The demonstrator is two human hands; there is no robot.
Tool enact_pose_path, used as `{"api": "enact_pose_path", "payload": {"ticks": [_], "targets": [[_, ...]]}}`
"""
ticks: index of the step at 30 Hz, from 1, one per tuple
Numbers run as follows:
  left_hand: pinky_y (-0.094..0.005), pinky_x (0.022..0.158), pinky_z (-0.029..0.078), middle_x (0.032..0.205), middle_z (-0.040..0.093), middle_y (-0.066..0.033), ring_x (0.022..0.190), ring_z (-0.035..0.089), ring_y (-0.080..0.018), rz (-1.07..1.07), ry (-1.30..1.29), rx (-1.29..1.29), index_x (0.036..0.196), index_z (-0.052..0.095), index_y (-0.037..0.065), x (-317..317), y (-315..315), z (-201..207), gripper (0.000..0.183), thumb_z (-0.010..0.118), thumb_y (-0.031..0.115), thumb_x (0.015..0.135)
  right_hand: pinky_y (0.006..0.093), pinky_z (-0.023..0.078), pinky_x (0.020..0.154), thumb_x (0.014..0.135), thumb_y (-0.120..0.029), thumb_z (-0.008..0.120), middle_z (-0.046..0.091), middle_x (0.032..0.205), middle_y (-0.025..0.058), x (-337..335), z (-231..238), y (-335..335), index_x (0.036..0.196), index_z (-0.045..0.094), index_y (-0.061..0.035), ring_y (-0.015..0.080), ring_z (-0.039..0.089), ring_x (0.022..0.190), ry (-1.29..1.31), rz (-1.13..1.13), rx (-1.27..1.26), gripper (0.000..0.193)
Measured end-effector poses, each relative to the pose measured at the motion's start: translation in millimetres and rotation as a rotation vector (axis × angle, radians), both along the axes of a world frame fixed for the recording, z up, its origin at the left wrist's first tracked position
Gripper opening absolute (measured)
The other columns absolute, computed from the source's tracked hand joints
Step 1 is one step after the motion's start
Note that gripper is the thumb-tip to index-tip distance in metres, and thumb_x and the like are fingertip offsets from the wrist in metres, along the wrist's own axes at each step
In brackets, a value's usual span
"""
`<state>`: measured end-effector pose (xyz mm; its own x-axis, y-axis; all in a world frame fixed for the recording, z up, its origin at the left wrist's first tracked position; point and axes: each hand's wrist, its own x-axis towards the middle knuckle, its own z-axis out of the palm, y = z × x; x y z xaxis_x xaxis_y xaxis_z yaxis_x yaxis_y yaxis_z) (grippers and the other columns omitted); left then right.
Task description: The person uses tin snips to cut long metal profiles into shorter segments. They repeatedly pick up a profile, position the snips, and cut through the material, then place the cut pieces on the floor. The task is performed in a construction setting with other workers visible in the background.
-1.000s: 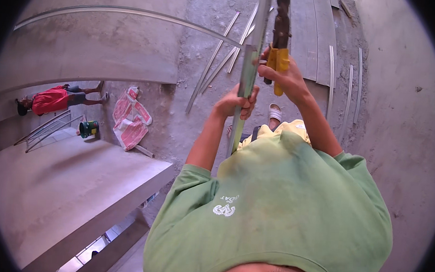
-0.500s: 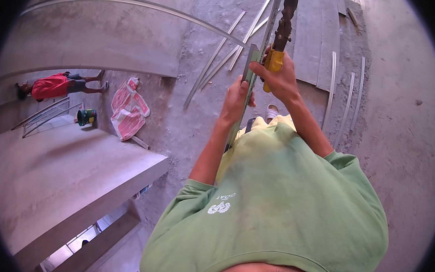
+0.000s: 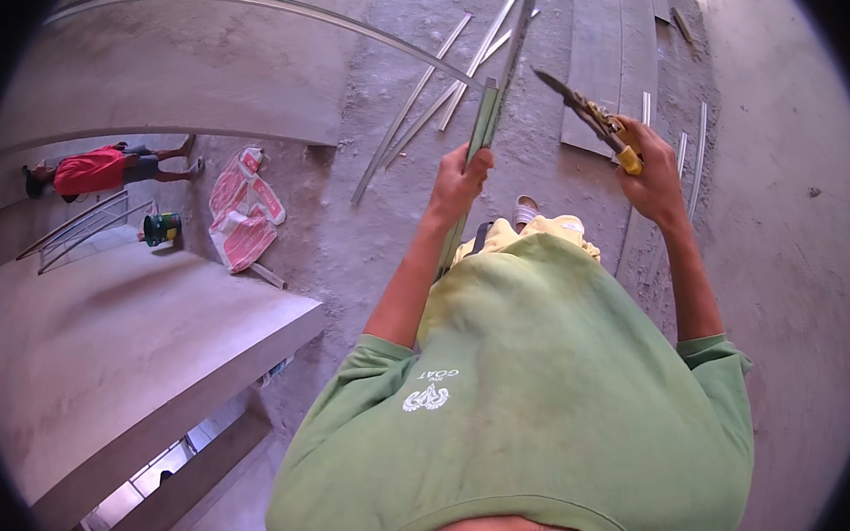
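Observation:
My left hand (image 3: 461, 182) is wrapped round a narrow metal channel (image 3: 486, 118) that stands in front of my body, its lower part running down beside my shirt. From near its top, one long metal strip (image 3: 521, 38) extends upward and another long thin strip (image 3: 266, 1) curves away to the left; I cannot tell how they join. Off to the right, my right hand (image 3: 654, 174) grips tin snips (image 3: 583, 108) by their yellow handles. Their dark blades point up and left, apart from the channel. Whether the blades are parted is hard to see.
Loose metal channels (image 3: 415, 109) lie crossed on the rough floor ahead, others on the right beside grey boards (image 3: 613, 63). Leftward are a concrete ledge (image 3: 148, 336), a red and white sack (image 3: 243, 211), a dark bucket (image 3: 161, 230) and a person in red (image 3: 90, 169).
My right hand has drawn the snips away from the channel, to the right and slightly down. The snips have turned from upright to slanting left. My left hand keeps its hold.

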<state>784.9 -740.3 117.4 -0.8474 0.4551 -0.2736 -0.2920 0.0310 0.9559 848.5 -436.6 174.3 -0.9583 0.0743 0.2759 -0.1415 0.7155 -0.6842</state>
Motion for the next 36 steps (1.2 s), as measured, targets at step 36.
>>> {"api": "enact_pose_path", "payload": {"ticks": [36], "targets": [[-0.0247, 0.039, 0.038, 0.057, 0.045, 0.0027, 0.044, 0.047, -0.0062, 0.019, 0.161, -0.060, 0.072, 0.048, 0.009, 13.3, 7.3, -7.2, 0.062, 0.060, 0.068, 0.085, 0.0489, 0.051, 0.076, 0.069, -0.006, 0.066, 0.066, 0.101, 0.0180, 4.5, 3.4, 12.0, 0.116, 0.060, -0.0062, 0.0412, 0.064, 0.091, -0.118, 0.102, 0.273, 0.047]]}}
